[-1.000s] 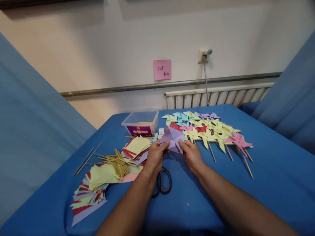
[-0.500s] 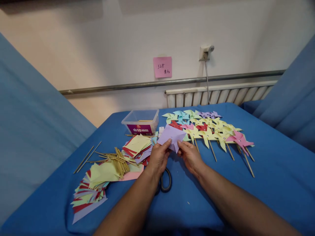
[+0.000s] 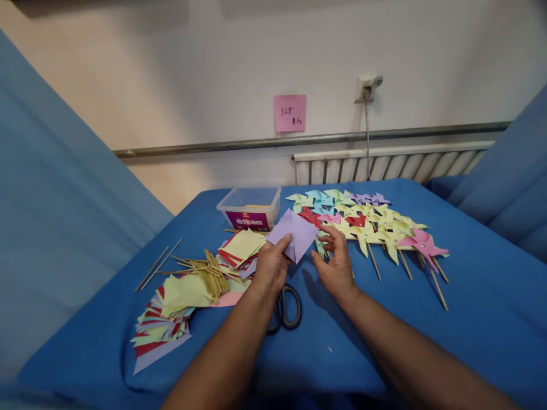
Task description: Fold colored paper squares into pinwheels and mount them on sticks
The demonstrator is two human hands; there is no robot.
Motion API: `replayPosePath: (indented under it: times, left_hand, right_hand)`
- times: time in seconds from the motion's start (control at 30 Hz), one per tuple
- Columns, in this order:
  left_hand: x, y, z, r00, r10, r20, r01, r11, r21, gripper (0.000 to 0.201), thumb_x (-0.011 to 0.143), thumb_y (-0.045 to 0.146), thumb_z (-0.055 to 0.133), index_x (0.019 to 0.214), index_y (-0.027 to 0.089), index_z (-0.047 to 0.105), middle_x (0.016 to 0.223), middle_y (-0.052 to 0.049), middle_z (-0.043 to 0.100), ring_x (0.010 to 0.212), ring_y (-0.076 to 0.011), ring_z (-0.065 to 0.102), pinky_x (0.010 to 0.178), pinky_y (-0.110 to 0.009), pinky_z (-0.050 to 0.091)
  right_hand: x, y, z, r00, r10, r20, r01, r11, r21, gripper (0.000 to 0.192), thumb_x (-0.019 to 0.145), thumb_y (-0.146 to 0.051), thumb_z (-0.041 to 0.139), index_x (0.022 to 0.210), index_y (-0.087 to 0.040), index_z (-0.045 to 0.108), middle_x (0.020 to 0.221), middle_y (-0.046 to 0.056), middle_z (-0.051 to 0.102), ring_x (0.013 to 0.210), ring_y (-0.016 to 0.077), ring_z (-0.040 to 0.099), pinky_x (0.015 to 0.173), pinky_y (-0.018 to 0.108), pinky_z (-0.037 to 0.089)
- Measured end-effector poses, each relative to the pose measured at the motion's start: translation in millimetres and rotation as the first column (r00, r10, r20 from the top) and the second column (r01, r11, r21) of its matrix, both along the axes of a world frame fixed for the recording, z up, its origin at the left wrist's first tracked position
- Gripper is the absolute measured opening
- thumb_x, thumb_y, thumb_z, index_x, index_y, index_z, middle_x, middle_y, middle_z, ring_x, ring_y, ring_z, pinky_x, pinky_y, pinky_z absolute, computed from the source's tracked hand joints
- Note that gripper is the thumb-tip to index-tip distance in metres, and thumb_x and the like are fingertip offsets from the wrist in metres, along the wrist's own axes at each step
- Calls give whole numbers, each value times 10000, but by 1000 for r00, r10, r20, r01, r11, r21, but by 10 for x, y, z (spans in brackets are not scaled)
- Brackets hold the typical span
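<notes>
A square sheet of purple paper [image 3: 302, 238] is pinched in my left hand [image 3: 273, 262], the thumb lying on top near its middle. The sheet shows crease lines and is held above the table. Just right of it is my right hand [image 3: 337, 265], fingers apart and curved, with nothing visible in them; its fingertips are close to the paper's right corner. Black scissor handles [image 3: 292, 307] lie on the cloth below my left hand, the blades hidden. Finished paper pinwheels [image 3: 365, 234] on sticks lie beyond my right hand.
A clear plastic box [image 3: 250, 209] with a purple label stands at the back. Left of my hands are a bundle of thin sticks [image 3: 213, 275], stacked paper squares [image 3: 243, 247] and fanned colored paper [image 3: 160, 327]. Two separate sticks [image 3: 160, 266] lie farther left on the blue tablecloth [image 3: 384, 341].
My right hand has let go of the purple paper and moved slightly right, its fingers opening. My left hand still holds the sheet, which has turned a little. The view has shifted slightly.
</notes>
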State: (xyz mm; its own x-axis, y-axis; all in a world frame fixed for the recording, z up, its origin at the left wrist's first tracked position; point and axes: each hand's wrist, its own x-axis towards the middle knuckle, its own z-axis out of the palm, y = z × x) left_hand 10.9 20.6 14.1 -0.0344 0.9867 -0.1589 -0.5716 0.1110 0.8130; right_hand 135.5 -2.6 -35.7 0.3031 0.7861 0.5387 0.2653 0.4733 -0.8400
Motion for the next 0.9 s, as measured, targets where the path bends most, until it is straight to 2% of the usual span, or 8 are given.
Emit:
replayPosePath:
  times: [0.07,0.13,0.37,0.53,0.7,0.9]
  left_hand:
    - [-7,-3,-2,1000,-15,4,15,1000,-10,366,657,129,767,1011,96,679,947,-124,756,786,-222,719,739,-318,571]
    - [-8,-4,-5,999,-35,7,35,999,-15,380,661,123,761,1031,95,677,947,-123,755,744,-212,715,695,-308,572]
    - [-8,9,-29,997,-75,12,75,997,-9,380,658,122,761,1029,103,677,950,-112,750,773,-211,708,666,-284,558]
    - [-5,1,-54,994,-111,-17,111,994,-5,379,640,155,787,1000,135,670,904,-77,739,706,-175,682,596,-255,535]
    - [18,-29,-55,986,-156,-52,155,988,-10,322,611,187,818,893,123,675,800,-52,716,653,-141,646,618,-248,532]
    - [19,-44,-63,968,-208,-140,205,978,-38,333,602,226,828,892,134,694,811,-51,714,631,-126,629,595,-238,516]
  right_hand:
    - [30,-10,36,989,-15,146,1,996,94,494,772,-162,626,1242,-285,539,1382,97,430,1227,260,492,973,452,461]
    - [52,-12,59,970,-23,240,-12,989,144,416,774,-145,628,1164,-288,605,1419,82,389,1304,277,428,1039,478,417]
    - [83,11,56,915,-39,401,-38,983,181,207,793,-182,670,958,-300,711,1429,39,430,1304,300,431,1073,543,345]
    - [83,15,70,931,-31,364,-31,986,166,59,834,-254,670,845,-273,725,1339,58,523,1250,283,474,1055,527,353]
    - [99,20,109,961,0,275,-29,995,98,121,866,-301,631,781,-250,701,1242,70,578,1200,258,509,1021,466,389]
    - [157,68,98,970,20,240,-26,999,20,130,820,-279,648,698,-238,668,1172,67,611,1144,259,532,1005,454,390]
